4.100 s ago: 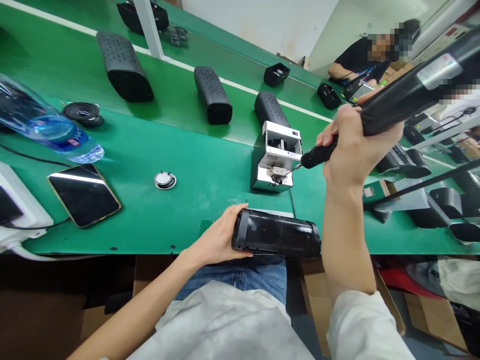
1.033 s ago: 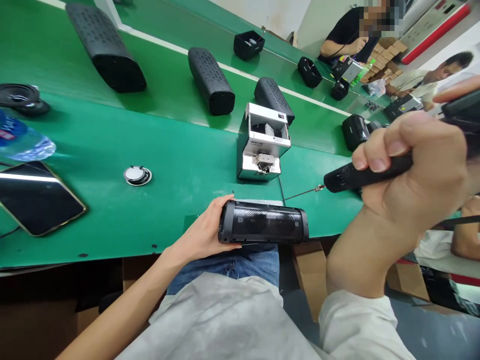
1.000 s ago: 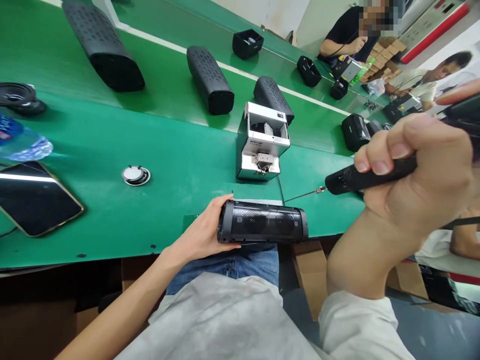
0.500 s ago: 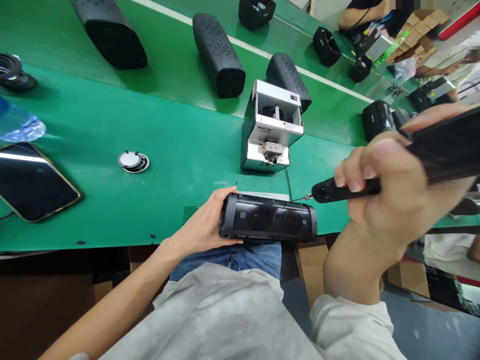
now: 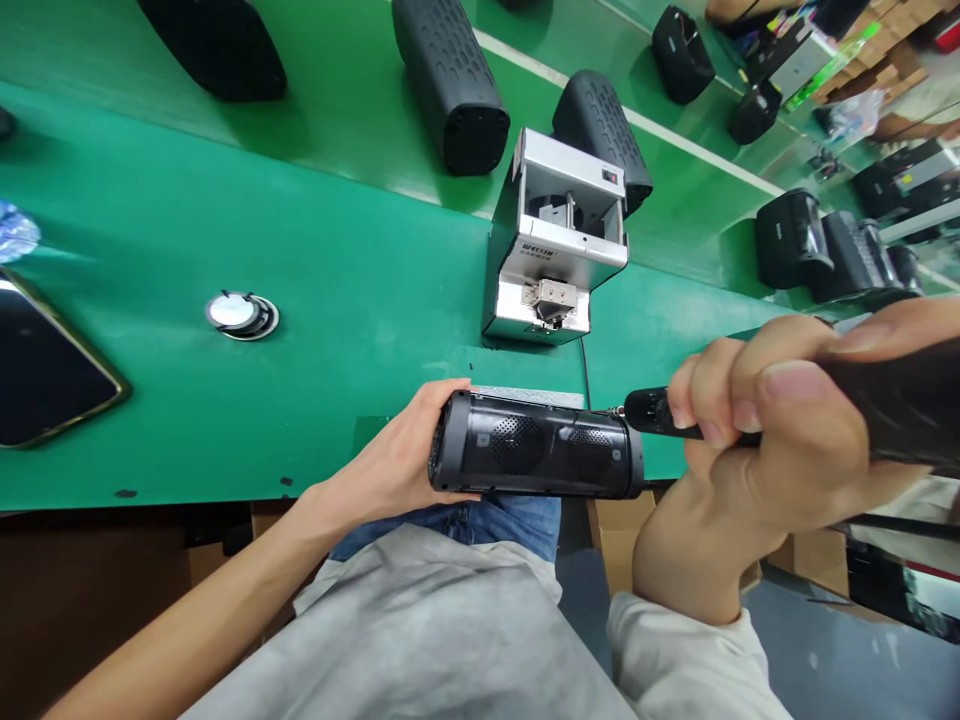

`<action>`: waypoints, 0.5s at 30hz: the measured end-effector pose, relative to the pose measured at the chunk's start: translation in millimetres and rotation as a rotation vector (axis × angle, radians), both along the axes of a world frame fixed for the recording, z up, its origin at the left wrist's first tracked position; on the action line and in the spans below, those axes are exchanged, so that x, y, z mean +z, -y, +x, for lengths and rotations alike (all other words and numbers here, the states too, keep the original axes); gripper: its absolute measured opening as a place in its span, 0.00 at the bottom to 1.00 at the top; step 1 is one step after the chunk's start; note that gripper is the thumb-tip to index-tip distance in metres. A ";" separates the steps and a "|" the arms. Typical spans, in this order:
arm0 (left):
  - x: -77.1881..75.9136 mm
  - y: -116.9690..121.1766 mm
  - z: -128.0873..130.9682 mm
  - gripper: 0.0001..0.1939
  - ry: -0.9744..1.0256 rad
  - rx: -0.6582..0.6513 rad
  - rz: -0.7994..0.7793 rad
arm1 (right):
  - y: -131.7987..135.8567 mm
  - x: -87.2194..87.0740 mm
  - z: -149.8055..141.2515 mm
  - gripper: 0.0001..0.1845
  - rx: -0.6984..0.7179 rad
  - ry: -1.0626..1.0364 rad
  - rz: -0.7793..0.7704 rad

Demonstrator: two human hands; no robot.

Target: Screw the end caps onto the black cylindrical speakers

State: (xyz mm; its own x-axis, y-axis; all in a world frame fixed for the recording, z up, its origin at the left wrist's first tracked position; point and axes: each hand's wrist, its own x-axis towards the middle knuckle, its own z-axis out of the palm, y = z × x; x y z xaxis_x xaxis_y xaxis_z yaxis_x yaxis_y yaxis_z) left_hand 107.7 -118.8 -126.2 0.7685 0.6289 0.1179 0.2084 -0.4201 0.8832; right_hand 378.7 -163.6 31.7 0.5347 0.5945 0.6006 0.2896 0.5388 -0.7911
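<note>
A black cylindrical speaker (image 5: 536,457) lies on its side at the near edge of the green bench (image 5: 322,300). My left hand (image 5: 397,460) is closed round its left end. My right hand (image 5: 780,440) is wrapped round a black electric screwdriver (image 5: 862,400), whose tip reaches the speaker's upper right end. Just behind the speaker stands a silver screw feeder (image 5: 555,255).
Several black speaker housings (image 5: 450,80) lie on the conveyor behind. A small round metal part (image 5: 240,314) and a phone (image 5: 45,370) rest at left. More black units (image 5: 795,240) sit at right, and cardboard boxes (image 5: 619,535) stand under the bench.
My right hand has swung the screwdriver from the screw feeder down and left to the speaker's right end. The view has tilted downward. My left hand stays on the speaker.
</note>
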 end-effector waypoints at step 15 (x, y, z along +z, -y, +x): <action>-12.0 2.4 3.7 0.64 0.088 0.014 0.146 | -37.1 64.3 -15.0 0.11 0.021 0.046 0.202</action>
State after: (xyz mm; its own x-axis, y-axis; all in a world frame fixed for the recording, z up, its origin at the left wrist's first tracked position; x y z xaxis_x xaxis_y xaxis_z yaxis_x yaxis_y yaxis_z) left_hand 111.4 -121.1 -138.2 0.7428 0.6103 0.2753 0.1396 -0.5433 0.8279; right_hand 363.7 -126.5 96.0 0.4924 0.4707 0.7322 0.3100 0.6912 -0.6528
